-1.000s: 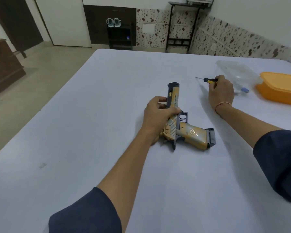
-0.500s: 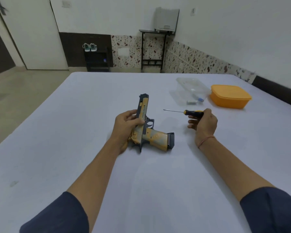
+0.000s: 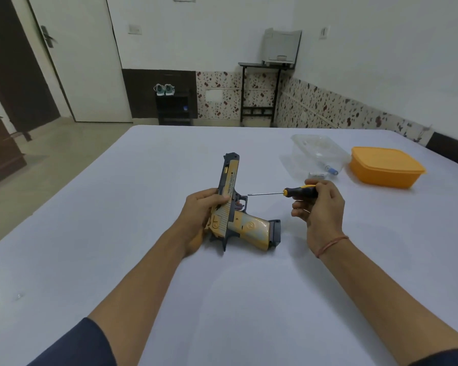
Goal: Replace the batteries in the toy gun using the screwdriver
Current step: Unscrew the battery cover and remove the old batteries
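A gold and dark grey toy gun [image 3: 251, 227] lies on its side on the white table [image 3: 222, 299], barrel pointing away from me. My left hand [image 3: 200, 215] grips its slide from the left. My right hand [image 3: 319, 207] holds a screwdriver [image 3: 280, 192] with a black and yellow handle. Its thin shaft points left, and the tip hovers just right of the trigger guard. A clear plastic container [image 3: 312, 154] behind my right hand holds small batteries [image 3: 331, 170].
An orange lidded box [image 3: 386, 166] sits at the right, next to the clear container. The table's far edge runs just beyond the gun's muzzle. A door, a shoe rack and a black stand line the far wall.
My right hand brought the screwdriver from beside the clear container in toward the gun. The shaft tip is now close to the trigger guard. My left hand stayed on the slide.
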